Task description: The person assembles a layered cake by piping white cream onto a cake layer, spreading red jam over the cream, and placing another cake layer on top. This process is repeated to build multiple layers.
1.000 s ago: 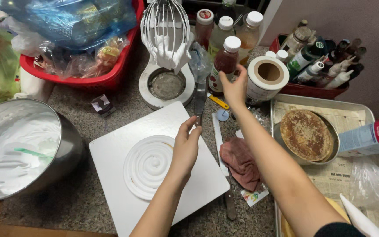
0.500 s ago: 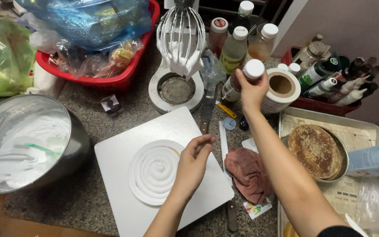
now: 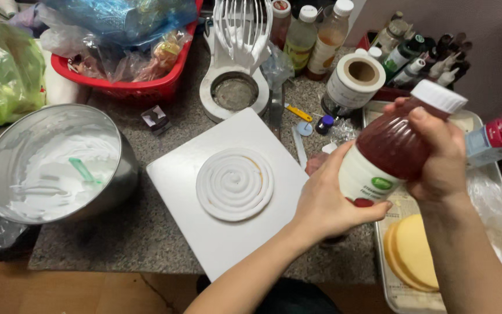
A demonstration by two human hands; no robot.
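A plastic bottle of red filling (image 3: 391, 145) with a white cap is tilted in front of me, above the right side of the counter. My right hand (image 3: 440, 157) grips its upper part near the cap. My left hand (image 3: 332, 197) cups its lower, labelled end. To the left, a cake layer covered with a spiral of white cream (image 3: 235, 183) sits on a square white board (image 3: 222, 232).
A steel bowl of white cream with a green spatula (image 3: 53, 168) stands at left. A metal tray (image 3: 390, 285) at right holds yellow cake rounds (image 3: 413, 253). Behind are a stand mixer whisk (image 3: 239, 35), a red basket (image 3: 129, 87), several bottles, a tape roll (image 3: 355, 78).
My right hand lifted the red bottle from the back row and brought it toward me. My left hand left the board and took hold of the bottle's bottom.
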